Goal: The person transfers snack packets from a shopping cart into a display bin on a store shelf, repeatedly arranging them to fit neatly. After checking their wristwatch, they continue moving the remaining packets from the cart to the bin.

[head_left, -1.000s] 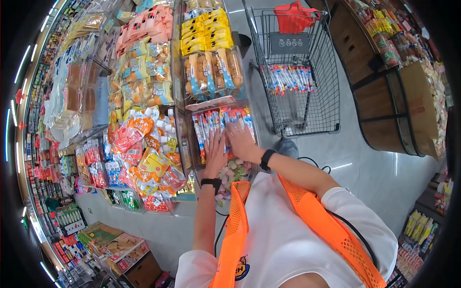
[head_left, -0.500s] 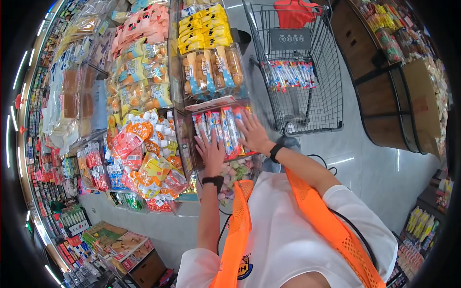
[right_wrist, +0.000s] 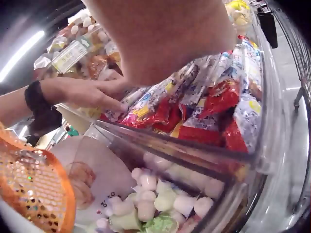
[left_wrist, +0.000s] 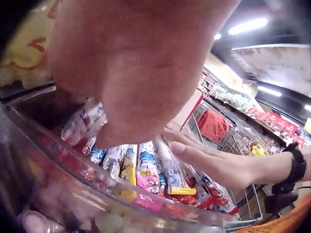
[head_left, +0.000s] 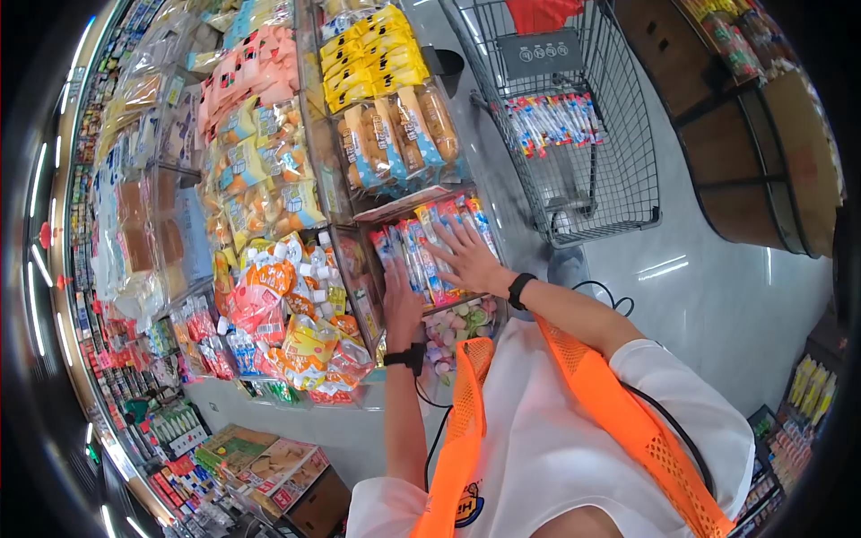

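Long stick-shaped packets in colourful wrappers [head_left: 414, 260] lie side by side in a clear-walled bin, also seen in the left wrist view [left_wrist: 148, 170] and right wrist view [right_wrist: 194, 104]. My left hand [head_left: 401, 300] is at the bin's left side, fingers extended and close together, along the outermost packets. My right hand [head_left: 471, 262] rests palm down over the packets with its fingers spread. Neither hand grips a packet. In the left wrist view my left hand [left_wrist: 136, 68] hides part of the row; my right hand [right_wrist: 165, 39] does so in the right wrist view.
A shopping cart [head_left: 610, 193] beyond the bin holds similar packets [head_left: 556, 121] and a red item [head_left: 543, 13]. Wrapped sweets [head_left: 457, 327] fill the nearer bin. Pouches [head_left: 305, 345] and packaged breads [head_left: 395, 134] are to the left and behind. Grey floor [head_left: 682, 305] lies at the right.
My hands, close together over the packets a second ago, have moved apart. My left fingers, spread half a second ago, are now together at the bin's left side. The head view has shifted.
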Demonstrator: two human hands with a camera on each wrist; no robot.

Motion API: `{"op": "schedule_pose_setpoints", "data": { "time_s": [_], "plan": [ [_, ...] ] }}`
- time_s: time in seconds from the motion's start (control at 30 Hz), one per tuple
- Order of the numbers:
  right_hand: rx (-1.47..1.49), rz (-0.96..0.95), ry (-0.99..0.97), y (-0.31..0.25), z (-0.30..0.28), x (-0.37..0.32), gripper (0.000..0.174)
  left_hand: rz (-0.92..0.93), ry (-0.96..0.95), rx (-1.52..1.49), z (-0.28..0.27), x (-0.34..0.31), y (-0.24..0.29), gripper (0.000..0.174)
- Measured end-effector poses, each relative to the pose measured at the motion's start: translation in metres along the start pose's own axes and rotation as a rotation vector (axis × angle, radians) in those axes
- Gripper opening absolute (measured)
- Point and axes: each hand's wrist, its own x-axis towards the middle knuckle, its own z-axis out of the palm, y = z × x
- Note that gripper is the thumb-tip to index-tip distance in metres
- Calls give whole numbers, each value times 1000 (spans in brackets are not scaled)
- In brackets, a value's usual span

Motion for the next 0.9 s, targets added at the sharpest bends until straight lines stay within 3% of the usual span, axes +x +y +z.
{"op": "schedule_pose_setpoints", "data": {
  "time_s": [0.07,0.17,0.3,0.4,0.47,0.53,0.6,0.7,0.9],
  "plan": [
    [19,99,-20,3,-20,-4,70,-105,54,-37,-1,-8,11,70],
    [-38,147,-14,14,-9,-13,70,-50,121,309,26,1,4,65],
    [10,233,3,4,9,-3,68,61,251,333,27,29,-6,48],
    [34,293,50,-3,16,-1,67,25,189,96,9,34,-4,45],
    [85,347,67,-13,17,-9,66,-237,1,15,-4,41,15,49],
    [105,352,56,-19,15,-17,66,-222,32,39,0,50,35,53],
    [95,360,29,-19,20,-19,66,49,271,168,13,50,44,59],
    [33,308,23,-11,24,-19,67,28,247,318,34,63,31,62],
    [98,263,-10,-15,16,-38,68,-22,17,250,26,61,40,61]
  ]
}}
